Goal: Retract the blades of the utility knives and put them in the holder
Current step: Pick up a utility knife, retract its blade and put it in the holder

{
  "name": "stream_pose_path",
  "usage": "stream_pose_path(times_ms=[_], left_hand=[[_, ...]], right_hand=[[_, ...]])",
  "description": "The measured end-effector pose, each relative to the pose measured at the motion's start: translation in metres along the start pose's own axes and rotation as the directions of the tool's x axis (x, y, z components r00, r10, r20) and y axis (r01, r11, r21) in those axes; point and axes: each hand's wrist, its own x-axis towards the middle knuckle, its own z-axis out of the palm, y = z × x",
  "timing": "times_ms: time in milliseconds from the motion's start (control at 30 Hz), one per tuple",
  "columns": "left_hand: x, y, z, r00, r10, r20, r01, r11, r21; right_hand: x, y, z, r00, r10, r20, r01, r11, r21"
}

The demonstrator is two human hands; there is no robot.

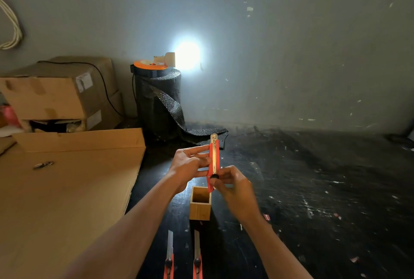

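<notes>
Red plastic and a strip of bright metal are being held up between two hands: a utility knife [213, 162] is being kept nearly upright just above the open mouth of the wooden holder [200, 203], which is standing on the dark, scuffed floor [313, 189]. The upper body of the knife is being pinched by the left hand [190, 164], fingers lying along its side, while the black slider knob [214, 176] near the lower end is being pressed by the thumb and fingers of the right hand [233, 183]. Only a short tip of blade is being shown at the top, so the retraction is being judged as nearly complete.

Two more utility knives are lying on the floor nearer the person, the left one [169, 256] and the right one [197, 255], both with long blades still extended.

Such a knife is being judged light and stiff, its smooth plastic shell somewhat slippery; the red handle sides are being recommended as the place for gripping, well away from the exposed edge. The segmented blade is being regarded as brittle and sharp, so a grip on the metal is being advised against.
</notes>
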Motion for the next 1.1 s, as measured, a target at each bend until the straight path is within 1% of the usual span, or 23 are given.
stream_pose_path(times_ms=[167, 233, 367, 600, 800, 967, 1033, 1100], left_hand=[[0.001, 0.005, -0.001, 1.0, 0.014, -0.004, -0.014, 1.0, 0.009], [0.0, 0.006, 0.0, 1.0, 0.022, -0.007, -0.021, 1.0, 0.021], [0.0, 0.005, 0.001, 1.0, 0.019, 0.005, -0.019, 1.0, 0.019], [-0.001, 0.008, 0.001, 0.999, 0.039, -0.011, -0.038, 0.999, 0.007], [-0.001, 0.006, 0.003, 0.999, 0.037, -0.004, -0.037, 0.999, 0.016], [0.001, 0.006, 0.002, 0.999, 0.033, -0.007, -0.033, 0.999, 0.009], [0.002, 0.006, 0.001, 0.999, 0.035, -0.01, -0.035, 0.999, 0.002], [0.003, 0.006, 0.001, 0.999, 0.037, -0.014, -0.037, 0.999, 0.001]], right_hand=[[0.001, -0.001, 0.0, 0.997, -0.068, 0.021, 0.069, 0.997, -0.042], [0.003, -0.003, -0.001, 0.999, -0.05, 0.015, 0.051, 0.998, -0.047], [0.003, -0.005, 0.0, 1.0, -0.015, -0.026, 0.015, 1.0, -0.001], [0.002, -0.003, -0.005, 0.994, -0.104, 0.028, 0.106, 0.992, -0.065], [0.002, -0.006, -0.003, 0.998, -0.061, -0.014, 0.061, 0.998, -0.007], [0.006, 0.001, -0.009, 0.987, -0.147, 0.062, 0.151, 0.986, -0.073], [0.009, 0.002, -0.012, 0.986, -0.144, 0.086, 0.152, 0.984, -0.097], [0.011, 0.001, -0.012, 0.987, -0.129, 0.095, 0.137, 0.987, -0.086]])
